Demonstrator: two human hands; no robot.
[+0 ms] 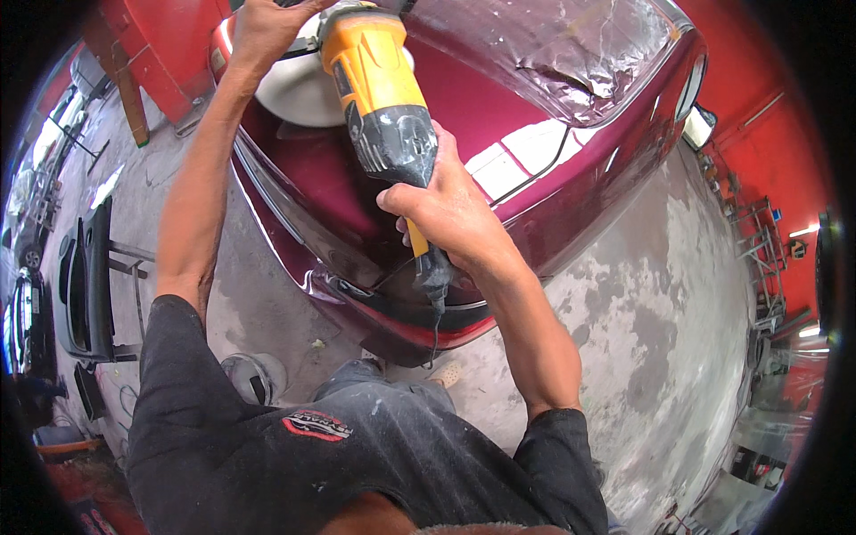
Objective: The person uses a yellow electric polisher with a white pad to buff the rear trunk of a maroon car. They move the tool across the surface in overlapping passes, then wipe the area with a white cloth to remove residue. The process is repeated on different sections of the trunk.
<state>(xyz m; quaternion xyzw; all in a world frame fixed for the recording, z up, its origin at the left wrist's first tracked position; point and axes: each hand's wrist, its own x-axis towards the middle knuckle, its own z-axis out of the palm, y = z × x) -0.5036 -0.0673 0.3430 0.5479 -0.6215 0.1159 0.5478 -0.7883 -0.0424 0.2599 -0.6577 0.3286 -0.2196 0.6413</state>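
A yellow and black power polisher [379, 85] lies across the trunk lid of a dark red car [446, 169]. Its round whitish pad [299, 94] rests on the glossy paint, partly hidden by the tool. My right hand [455, 209] is wrapped around the rear handle, with the thumb over the near side. At the upper edge of the view, my left hand [267, 36] is closed by the tool's head at its side handle; some of its fingers are cut off or hidden. A dark power cord [437, 325] hangs from the handle's end.
Clear plastic film [580, 53] covers the car's rear window. A whitish bucket [254, 379] stands on the stained concrete floor by my legs. A black bumper-like panel [85, 285] sits on a stand at left. Metal racks [758, 241] line the red right wall.
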